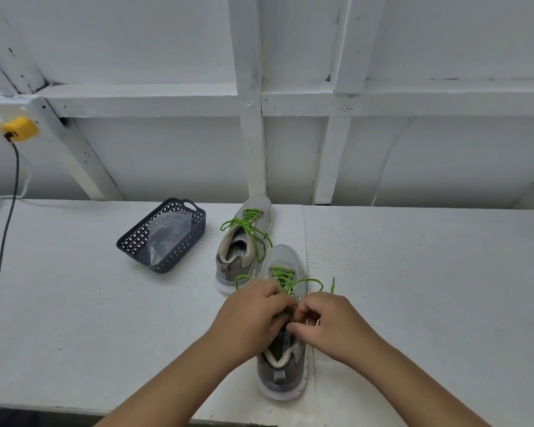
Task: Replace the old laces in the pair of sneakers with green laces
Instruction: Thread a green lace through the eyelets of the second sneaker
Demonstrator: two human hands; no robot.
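Near sneaker (pixel 282 362): a grey shoe stands on the white table (pixel 413 288), heel toward the person, threaded with a green lace (pixel 282 274) whose loose ends loop out to both sides above the hands.
Left hand (pixel 252 314): curled over the top of the shoe's tongue, fingers bent in around the lace; the exact pinch is hidden between the two hands.
Right hand (pixel 327 325): meets the left over the same spot, thumb and forefinger drawn together, apparently pinching a strand of the lace.
Far sneaker (pixel 242 241): the matching shoe sits just behind and to the left of the near one, its own green lace (pixel 247 224) threaded through and trailing loose over the opening.
Basket (pixel 130 241): a dark perforated plastic tray lies left of the far sneaker, holding a clear plastic bag (pixel 167 234).
Background: a white panelled wall (pixel 167 155); a yellow plug (pixel 19 129) at far left with a dark cable (pixel 5 235) hanging down across the table.
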